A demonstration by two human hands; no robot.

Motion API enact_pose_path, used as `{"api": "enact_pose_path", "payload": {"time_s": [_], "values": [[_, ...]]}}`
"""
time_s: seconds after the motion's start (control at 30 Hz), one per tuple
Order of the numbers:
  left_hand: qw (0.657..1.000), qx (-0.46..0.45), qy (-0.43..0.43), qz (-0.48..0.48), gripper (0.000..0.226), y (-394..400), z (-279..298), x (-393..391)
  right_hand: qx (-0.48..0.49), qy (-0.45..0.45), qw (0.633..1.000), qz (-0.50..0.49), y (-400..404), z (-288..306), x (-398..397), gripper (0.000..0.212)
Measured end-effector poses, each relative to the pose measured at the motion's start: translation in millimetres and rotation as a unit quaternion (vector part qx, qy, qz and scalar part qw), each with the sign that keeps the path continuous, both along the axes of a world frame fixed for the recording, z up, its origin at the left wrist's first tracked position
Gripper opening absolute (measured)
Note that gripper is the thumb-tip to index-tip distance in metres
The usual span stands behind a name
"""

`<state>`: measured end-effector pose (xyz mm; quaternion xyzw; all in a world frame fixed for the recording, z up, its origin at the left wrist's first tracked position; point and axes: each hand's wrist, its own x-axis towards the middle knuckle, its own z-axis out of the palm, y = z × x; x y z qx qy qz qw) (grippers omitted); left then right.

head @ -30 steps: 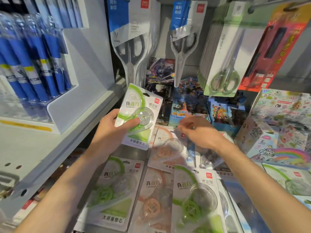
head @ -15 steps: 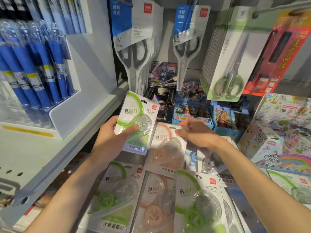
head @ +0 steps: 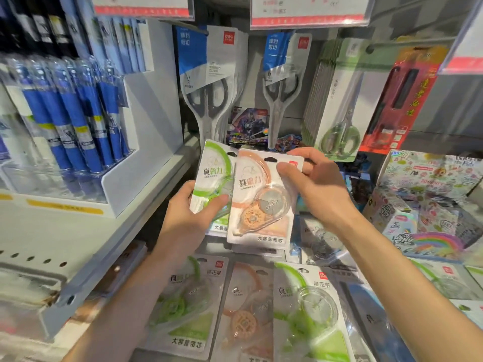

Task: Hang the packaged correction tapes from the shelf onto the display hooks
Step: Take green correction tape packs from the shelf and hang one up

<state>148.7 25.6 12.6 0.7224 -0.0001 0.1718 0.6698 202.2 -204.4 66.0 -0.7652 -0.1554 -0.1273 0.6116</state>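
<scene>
My left hand [head: 193, 215] grips a green correction tape pack [head: 213, 176] by its lower left side, thumb across the front. My right hand [head: 317, 186] pinches the top right corner of an orange correction tape pack [head: 261, 205] and holds it upright, overlapping the green pack's right edge. Both packs are raised above the shelf, their hang holes at the top. More packs lie flat below: a green one [head: 188, 304], an orange one [head: 245, 317] and another green one [head: 311, 309]. No bare display hook is visible.
Hanging scissors packs [head: 211, 82] [head: 283, 82] [head: 339, 105] fill the back wall, with a red pack [head: 400, 100] at right. Blue pens [head: 73, 121] stand in a white tray at left. Colourful boxes [head: 428, 199] sit at right. Price-label strips [head: 308, 11] run overhead.
My right hand picked an orange pack up off the shelf pile and lifted it beside the green one. The left hand rose slightly with its green pack. The view tilted upward.
</scene>
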Motion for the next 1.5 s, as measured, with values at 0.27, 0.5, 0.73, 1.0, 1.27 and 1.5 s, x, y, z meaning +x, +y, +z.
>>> {"api": "enact_pose_path", "payload": {"time_s": [0.27,0.5,0.73,1.0,1.27,1.5], "values": [[0.995,-0.033,-0.038,-0.092,0.03,-28.4,29.0,-35.6,0.035,-0.026,0.996,-0.079,-6.2,17.5,-58.3,0.014],[0.989,-0.057,-0.081,-0.114,0.031,-66.7,49.6,-62.1,0.005,0.029,0.999,-0.029,-49.1,22.5,-118.1,0.024],[0.987,-0.044,-0.117,-0.102,0.036,-137.7,62.3,-78.0,0.092,0.063,0.994,0.013,-121.1,14.5,-152.8,0.057],[0.987,-0.032,-0.144,-0.059,0.038,-232.9,75.6,-100.5,0.103,0.009,0.994,-0.017,-245.5,26.5,-170.1,0.059],[0.985,0.007,-0.173,-0.023,0.033,-293.6,109.0,-110.6,0.094,-0.067,0.993,-0.039,-326.1,47.1,-174.1,0.041],[0.981,-0.008,-0.19,-0.033,0.033,-313.9,136.4,-110.6,0.077,-0.087,0.992,-0.05,-351.1,56.6,-162.7,0.029]]}}
